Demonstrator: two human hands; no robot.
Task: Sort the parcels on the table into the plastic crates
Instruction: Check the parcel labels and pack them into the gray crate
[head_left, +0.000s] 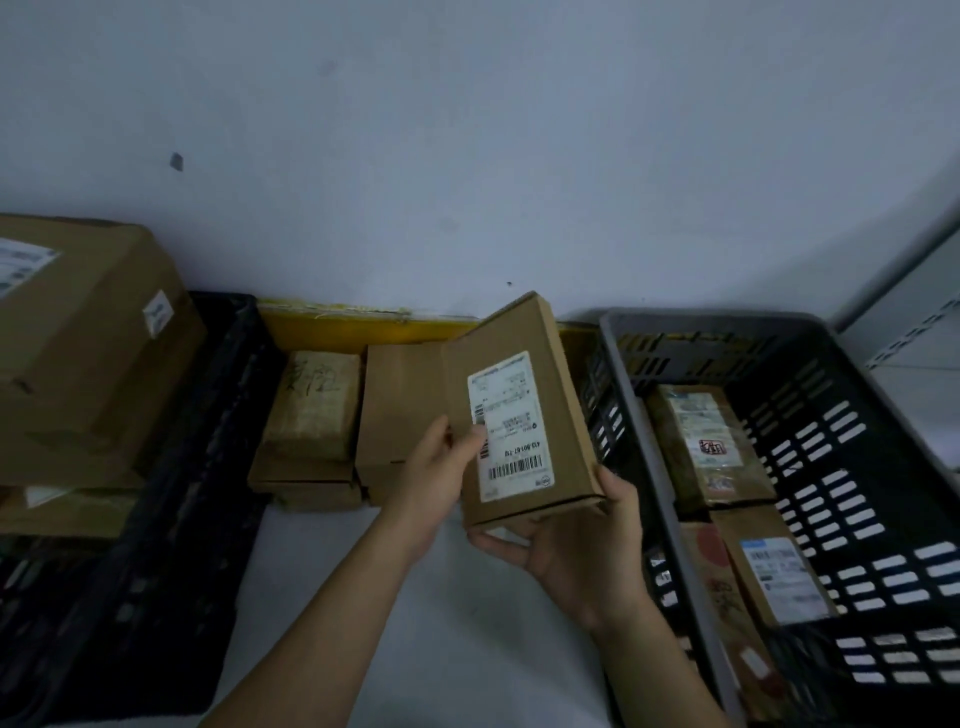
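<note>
Small brown parcel up in the air, mid scene, over the white table, tipped w/ white label facing the camera. Held by both hands: left hand pinching the left edge, thumb on the label side; right hand cupped under the near bottom corner, fingers curled round it. Not in any crate yet. Looks like the read-the-label step, so best to keep the label flat to the eyes & out of shadow, thumb slid off the barcode so nothing is covered. Dim light here, print is tiny, can't read it from this view. Grey crate on the right, just beside the parcel, w/ a few parcels lying flat in it near its left wall. Black crate on the left, stacked w/ big boxes, piled high. More small parcels waiting at the far side of the table, btwn the two crates. Once the label is read, prob. best to keep the right hand under the box, swing it low over the crate rim, lay it flat next to the others, label up, no dropping. If going left, mind the tall stack, could tip. Light box, easy to carry w/ one hand, but corners dent if bumped on a crate wall.
</note>
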